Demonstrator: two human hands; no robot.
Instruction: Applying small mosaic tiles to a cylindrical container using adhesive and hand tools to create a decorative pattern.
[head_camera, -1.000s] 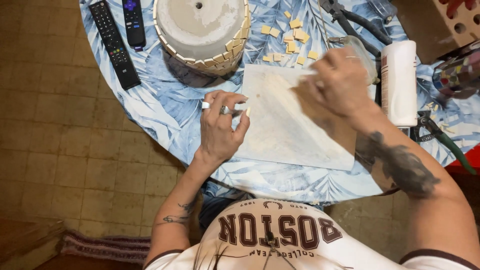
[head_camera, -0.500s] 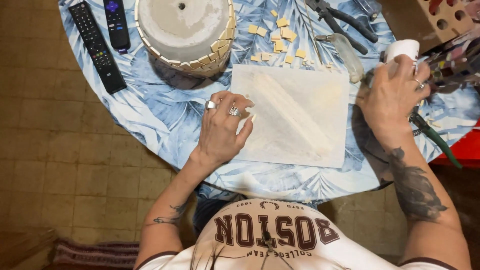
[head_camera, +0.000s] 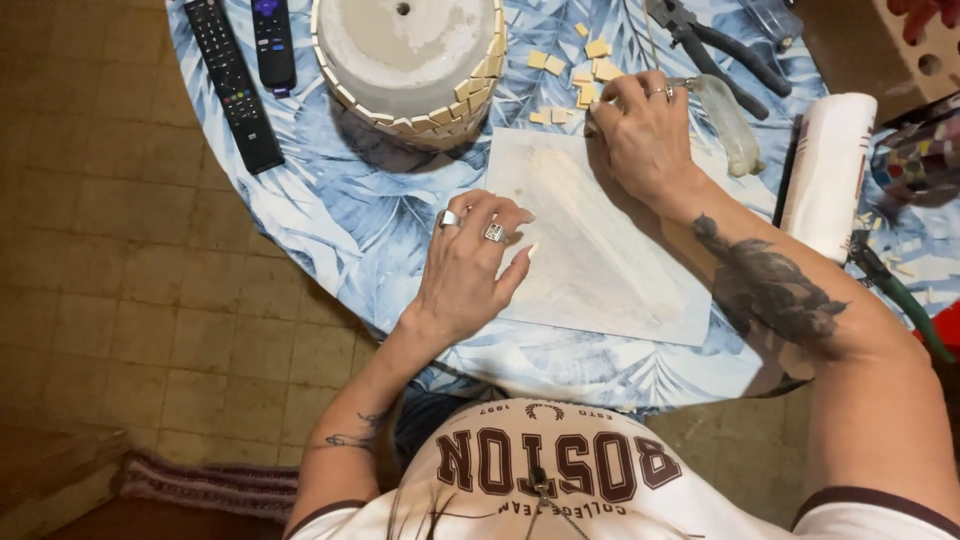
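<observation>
Tiles (head_camera: 590, 72), small and cream, lie just above the paper sheet (head_camera: 600, 240), where the right hand (head_camera: 645, 130) has come back from the white bottle (head_camera: 830, 170), fingers curled on them; left hand (head_camera: 470, 260) rests open on the sheet's edge.

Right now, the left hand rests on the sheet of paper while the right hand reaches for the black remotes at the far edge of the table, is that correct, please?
Not quite. The left hand does rest on the sheet of paper, but the right hand is at the small yellow tiles, not the remotes, which lie untouched on the other side of the pot. The head view shows this.
</observation>
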